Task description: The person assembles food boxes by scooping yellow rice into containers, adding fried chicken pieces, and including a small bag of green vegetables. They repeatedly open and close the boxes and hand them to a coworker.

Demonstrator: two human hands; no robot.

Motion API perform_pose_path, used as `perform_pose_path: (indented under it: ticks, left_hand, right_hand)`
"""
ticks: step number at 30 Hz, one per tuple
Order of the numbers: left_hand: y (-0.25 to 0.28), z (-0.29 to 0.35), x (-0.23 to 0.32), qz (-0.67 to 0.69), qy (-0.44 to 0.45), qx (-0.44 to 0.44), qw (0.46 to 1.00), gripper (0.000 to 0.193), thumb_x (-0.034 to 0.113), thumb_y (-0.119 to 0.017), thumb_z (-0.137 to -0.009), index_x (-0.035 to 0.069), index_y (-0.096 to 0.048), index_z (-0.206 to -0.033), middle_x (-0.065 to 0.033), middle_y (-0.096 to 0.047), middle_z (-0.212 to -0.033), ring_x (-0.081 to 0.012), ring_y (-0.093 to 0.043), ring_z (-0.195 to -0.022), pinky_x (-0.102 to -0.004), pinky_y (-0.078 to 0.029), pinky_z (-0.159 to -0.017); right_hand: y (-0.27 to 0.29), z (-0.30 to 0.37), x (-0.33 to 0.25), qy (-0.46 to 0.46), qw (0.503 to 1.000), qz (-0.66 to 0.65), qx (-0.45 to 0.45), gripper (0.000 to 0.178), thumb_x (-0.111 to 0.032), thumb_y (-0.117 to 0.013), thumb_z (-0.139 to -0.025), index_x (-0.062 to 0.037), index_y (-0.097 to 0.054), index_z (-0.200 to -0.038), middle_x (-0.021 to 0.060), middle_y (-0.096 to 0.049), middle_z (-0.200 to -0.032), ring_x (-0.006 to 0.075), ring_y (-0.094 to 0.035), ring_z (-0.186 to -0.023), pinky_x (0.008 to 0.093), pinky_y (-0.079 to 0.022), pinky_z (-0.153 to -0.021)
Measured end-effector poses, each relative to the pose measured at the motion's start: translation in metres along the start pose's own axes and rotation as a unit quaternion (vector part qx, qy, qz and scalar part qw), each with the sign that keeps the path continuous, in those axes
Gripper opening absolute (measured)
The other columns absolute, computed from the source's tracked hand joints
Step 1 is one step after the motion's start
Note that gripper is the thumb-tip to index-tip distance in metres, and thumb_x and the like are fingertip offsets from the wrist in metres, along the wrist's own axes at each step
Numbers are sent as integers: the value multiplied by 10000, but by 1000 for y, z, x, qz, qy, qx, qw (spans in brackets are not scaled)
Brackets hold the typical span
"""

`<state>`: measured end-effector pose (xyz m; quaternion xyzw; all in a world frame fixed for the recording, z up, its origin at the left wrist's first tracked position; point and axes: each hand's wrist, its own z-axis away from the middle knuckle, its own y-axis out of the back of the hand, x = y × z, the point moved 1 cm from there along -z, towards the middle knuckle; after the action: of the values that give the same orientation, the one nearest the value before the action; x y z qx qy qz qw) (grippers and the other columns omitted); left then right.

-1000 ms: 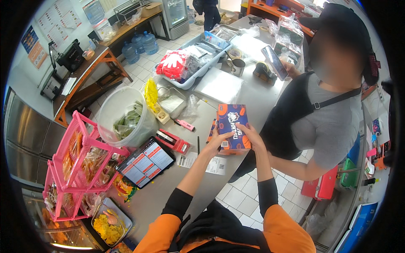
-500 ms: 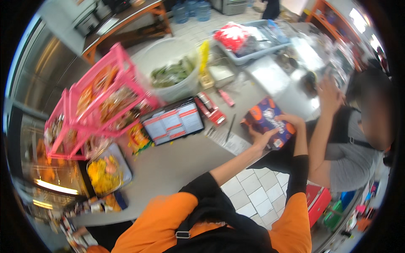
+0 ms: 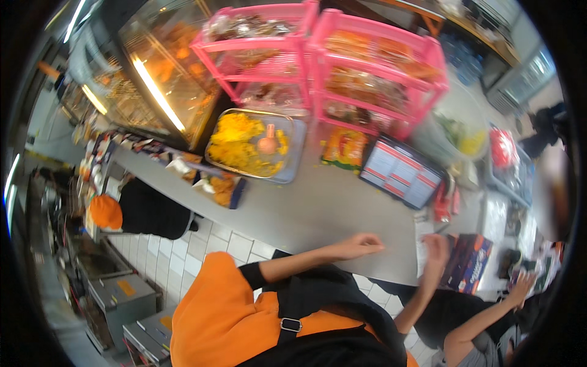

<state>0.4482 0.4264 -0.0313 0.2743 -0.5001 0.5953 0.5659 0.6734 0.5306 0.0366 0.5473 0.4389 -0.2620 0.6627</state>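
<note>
The purple and orange printed box rests on the right part of the steel counter, held by neither hand. Just left of it is my right hand, raised with loosely bent fingers and slightly blurred. It appears apart from the box and has nothing in it. My left hand hovers over the counter's near edge, fingers stretched to the right and holding nothing visible. Beyond the hands, a tablet with a lit screen leans beside a yellow-orange snack packet. A paper slip lies behind my right hand.
Pink tiered racks with bagged food stand at the back. A glass-lidded tray of yellow food and a box of fried food sit left. A co-worker's hand is at far right; another person in an orange cap stands left.
Both hands have let go of the purple box, which now rests on the counter. My hands have come apart and moved left of it. The view has swung to the left.
</note>
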Motion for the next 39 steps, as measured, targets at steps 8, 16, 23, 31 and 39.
perform_pose_path:
  ticks: [8,16,23,31,39]
  left_hand:
    - [155,218,-25,277,-79,551,784,368,312,-508,-963,128,-451,-650,53,-344,-588,-64,-337,-520,-237,-290,-484]
    - [237,293,-35,163,-202,712,652,154,211,-585,-928,101,-483,-893,36,-399,-714,-75,-394,-622,-237,-346,-594]
    - [263,280,3,-403,-166,663,608,444,237,-774,-767,76,-565,-1124,-99,-576,-1049,-253,-531,-951,-363,-403,-888]
    - [276,259,-24,-179,-211,175,945,516,564,-542,-883,80,-648,-1026,-109,-606,-1022,-291,-543,-1035,-382,-390,-946]
    - [282,233,-46,166,-228,346,895,688,594,-263,-982,5,-619,-1004,-76,-602,-914,-176,-565,-945,-312,-430,-876]
  right_hand:
    - [-380,19,-191,390,849,-124,-334,329,-3,-581,-795,-29,-555,-1122,189,-551,-1016,384,-574,-926,408,-500,-786]
    - [-499,-27,-228,340,796,141,-481,326,-139,-656,-768,-64,-631,-1085,210,-657,-831,421,-623,-776,469,-485,-687]
    - [-423,-59,-195,185,820,43,-540,253,-155,-628,-813,-72,-664,-1050,165,-669,-848,366,-636,-759,455,-493,-694]
    - [-501,-180,-167,600,694,332,-221,109,-183,-608,-784,-108,-660,-845,88,-593,-894,267,-556,-922,371,-432,-791]
    - [-524,-193,-152,644,506,447,-361,66,-173,-596,-744,-126,-628,-779,17,-587,-875,193,-537,-893,334,-397,-786]
